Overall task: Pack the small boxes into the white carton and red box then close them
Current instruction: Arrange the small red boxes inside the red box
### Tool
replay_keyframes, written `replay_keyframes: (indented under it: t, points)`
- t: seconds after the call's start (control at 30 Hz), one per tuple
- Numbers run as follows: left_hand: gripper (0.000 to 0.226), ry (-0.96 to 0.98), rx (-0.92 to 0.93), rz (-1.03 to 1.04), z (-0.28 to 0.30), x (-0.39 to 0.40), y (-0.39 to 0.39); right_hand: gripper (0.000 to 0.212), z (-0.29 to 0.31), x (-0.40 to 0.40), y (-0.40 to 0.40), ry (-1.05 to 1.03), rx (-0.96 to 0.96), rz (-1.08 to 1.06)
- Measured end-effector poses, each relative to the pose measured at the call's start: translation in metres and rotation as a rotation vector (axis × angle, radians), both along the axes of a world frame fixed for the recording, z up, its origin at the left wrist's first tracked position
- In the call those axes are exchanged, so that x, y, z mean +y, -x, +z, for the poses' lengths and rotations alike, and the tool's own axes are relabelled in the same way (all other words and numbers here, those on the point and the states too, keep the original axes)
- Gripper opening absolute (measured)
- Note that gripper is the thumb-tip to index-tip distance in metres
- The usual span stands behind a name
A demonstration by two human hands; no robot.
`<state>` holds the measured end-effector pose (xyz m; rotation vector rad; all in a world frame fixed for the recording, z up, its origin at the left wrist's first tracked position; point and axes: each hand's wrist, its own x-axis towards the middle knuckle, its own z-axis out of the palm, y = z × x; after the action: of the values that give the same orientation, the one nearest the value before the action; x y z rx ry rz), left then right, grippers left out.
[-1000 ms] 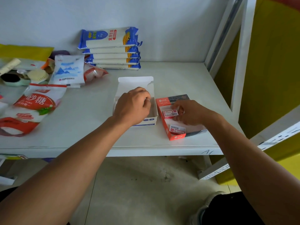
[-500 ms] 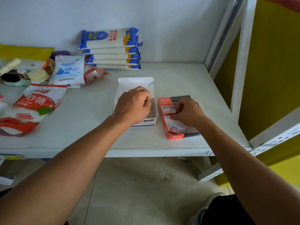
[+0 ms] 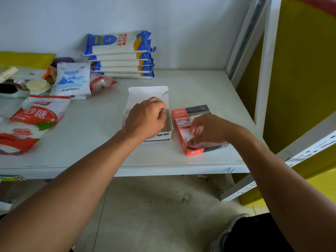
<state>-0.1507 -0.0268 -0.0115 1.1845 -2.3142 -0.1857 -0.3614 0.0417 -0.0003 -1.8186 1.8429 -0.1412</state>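
The pale tabletop (image 3: 190,88) carried the open white carton (image 3: 148,91) and the red box (image 3: 181,135) side by side near its front edge. The left hand (image 3: 145,120) was curled shut inside the carton, its contents hidden. The right hand (image 3: 209,130) hovered over the red box with fingers (image 3: 195,130) loosely spread; one small box (image 3: 182,122) lay inside.

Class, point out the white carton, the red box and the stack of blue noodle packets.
white carton (image 3: 148,93): head view, on its raised lid flap.
red box (image 3: 181,135): head view, on its left wall.
stack of blue noodle packets (image 3: 118,44): head view, on the top packet.
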Motion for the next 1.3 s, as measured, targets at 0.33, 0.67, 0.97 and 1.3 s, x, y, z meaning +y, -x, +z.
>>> replay_keyframes:
  t: [0.33, 0.67, 0.97, 1.3]
  points:
    - [0.018, 0.000, -0.001, -0.006, 0.006, 0.004, 0.003, 0.033, 0.006, 0.005, -0.002, 0.111, -0.012, -0.002]
    - [0.018, -0.016, 0.016, 0.002, 0.005, 0.006, 0.002, 0.032, 0.015, 0.004, 0.033, 0.093, -0.041, -0.080]
    - [0.018, -0.037, 0.029, 0.022, 0.003, 0.002, 0.001, 0.030, 0.014, 0.005, 0.033, 0.119, -0.062, -0.134]
    - [0.018, -0.049, 0.048, 0.021, 0.001, 0.002, 0.001, 0.024, -0.004, 0.001, 0.037, 0.318, 0.025, -0.230]
